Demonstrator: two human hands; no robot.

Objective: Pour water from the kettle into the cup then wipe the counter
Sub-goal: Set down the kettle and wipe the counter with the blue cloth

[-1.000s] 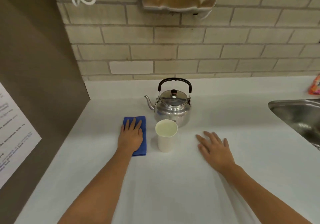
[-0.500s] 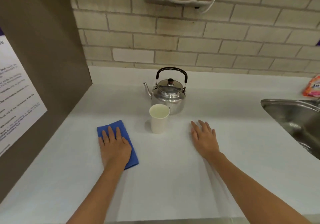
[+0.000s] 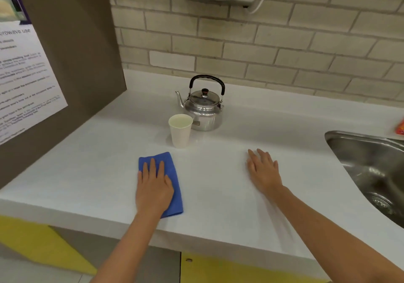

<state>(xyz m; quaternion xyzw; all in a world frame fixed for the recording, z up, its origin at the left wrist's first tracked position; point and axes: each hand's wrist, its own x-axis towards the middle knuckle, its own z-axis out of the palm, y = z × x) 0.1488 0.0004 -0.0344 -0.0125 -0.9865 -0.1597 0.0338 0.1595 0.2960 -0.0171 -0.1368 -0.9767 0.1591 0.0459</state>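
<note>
A steel kettle [image 3: 204, 108] with a black handle stands upright on the white counter [image 3: 98, 162], spout to the left. A white paper cup [image 3: 180, 131] stands just in front of it, holding liquid. A folded blue cloth [image 3: 175, 186] lies flat on the counter, nearer the front edge than the cup. My left hand [image 3: 154, 187] presses flat on the cloth, fingers spread. My right hand [image 3: 263, 170] rests palm down on the bare counter to the right, holding nothing.
A steel sink [image 3: 371, 173] is sunk into the counter at the right. A brown panel [image 3: 72, 49] with a printed notice [image 3: 24, 75] walls the left side. A brick wall [image 3: 262, 42] backs the counter. An orange packet [image 3: 400, 127] lies at the far right.
My left hand has slid the blue cloth from beside the cup toward the front edge of the counter. My right hand stays flat on the counter. The view has pulled back.
</note>
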